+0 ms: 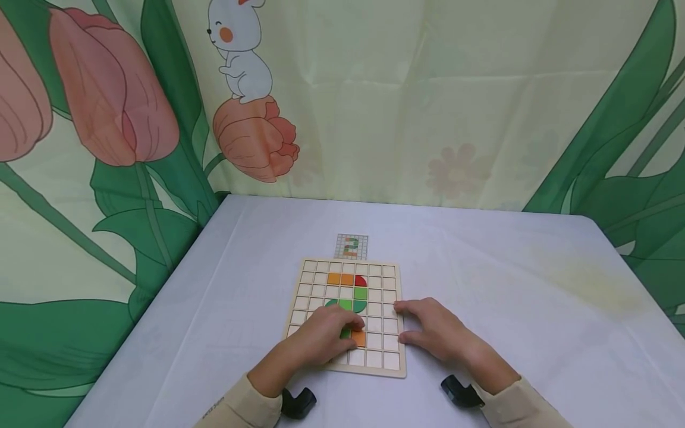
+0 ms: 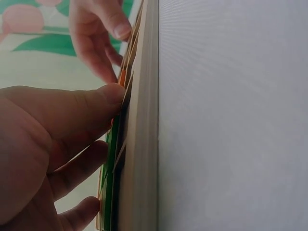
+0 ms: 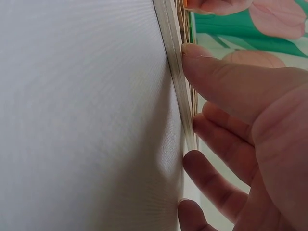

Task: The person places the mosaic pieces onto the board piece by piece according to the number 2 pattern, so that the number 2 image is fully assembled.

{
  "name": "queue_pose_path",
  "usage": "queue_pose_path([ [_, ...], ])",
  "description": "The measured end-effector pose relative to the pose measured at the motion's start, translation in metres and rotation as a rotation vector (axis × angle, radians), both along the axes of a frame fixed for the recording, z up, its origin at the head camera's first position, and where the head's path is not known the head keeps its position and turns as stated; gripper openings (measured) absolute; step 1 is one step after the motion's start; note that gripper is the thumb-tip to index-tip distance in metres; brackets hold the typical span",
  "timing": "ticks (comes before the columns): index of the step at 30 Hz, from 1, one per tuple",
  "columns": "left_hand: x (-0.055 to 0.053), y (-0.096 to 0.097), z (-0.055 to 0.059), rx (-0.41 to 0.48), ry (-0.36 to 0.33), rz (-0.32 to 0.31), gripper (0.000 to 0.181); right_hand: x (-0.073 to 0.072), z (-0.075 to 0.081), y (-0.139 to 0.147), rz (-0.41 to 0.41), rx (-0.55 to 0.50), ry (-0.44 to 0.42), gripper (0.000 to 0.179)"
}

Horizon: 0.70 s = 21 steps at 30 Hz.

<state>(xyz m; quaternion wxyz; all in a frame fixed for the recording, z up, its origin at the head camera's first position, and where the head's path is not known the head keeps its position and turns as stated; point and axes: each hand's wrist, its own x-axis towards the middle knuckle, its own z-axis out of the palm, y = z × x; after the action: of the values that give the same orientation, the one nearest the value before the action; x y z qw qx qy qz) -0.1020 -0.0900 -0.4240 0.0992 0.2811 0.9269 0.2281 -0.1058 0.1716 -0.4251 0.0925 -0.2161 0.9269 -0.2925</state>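
Note:
A wooden grid board (image 1: 389, 360) lies on the table. In its squares are orange, red and green tiles, some with rounded edges. My left hand (image 1: 324, 334) reaches over the board's lower half and hides several squares. Its thumb and index finger pinch an orange square tile (image 1: 358, 339) low on the board, beside a green tile. The left wrist view shows the thumb (image 2: 113, 93) against that tile. At the board's right edge, my right hand (image 1: 436, 328) rests with thumb and index fingertips touching the rim. In the right wrist view the other fingers (image 3: 211, 180) are spread loosely.
A small pattern card (image 1: 351, 246) showing a coloured figure 2 on a grid lies just behind the board. White cloth (image 1: 508, 279) covers the table. A printed curtain (image 1: 374, 107) with tulips and a rabbit hangs behind it.

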Motion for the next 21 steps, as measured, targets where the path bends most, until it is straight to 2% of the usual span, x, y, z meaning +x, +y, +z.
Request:
queue_pose_path([
  [9, 0.0004, 0.0031, 0.0007, -0.013, 0.005, 0.003, 0.023, 0.0018, 0.0007, 0.002, -0.015, 0.003, -0.011, 0.053],
  [17, 0.0002, 0.0021, 0.0048, -0.029, 0.006, -0.016, 0.025, 0.0044, 0.0019, 0.0006, -0.015, 0.017, 0.013, 0.053],
  [21, 0.001, -0.0003, 0.0079, -0.005, -0.009, 0.008, 0.028, 0.0049, 0.0034, -0.0005, -0.01, 0.017, 0.018, 0.054],
])
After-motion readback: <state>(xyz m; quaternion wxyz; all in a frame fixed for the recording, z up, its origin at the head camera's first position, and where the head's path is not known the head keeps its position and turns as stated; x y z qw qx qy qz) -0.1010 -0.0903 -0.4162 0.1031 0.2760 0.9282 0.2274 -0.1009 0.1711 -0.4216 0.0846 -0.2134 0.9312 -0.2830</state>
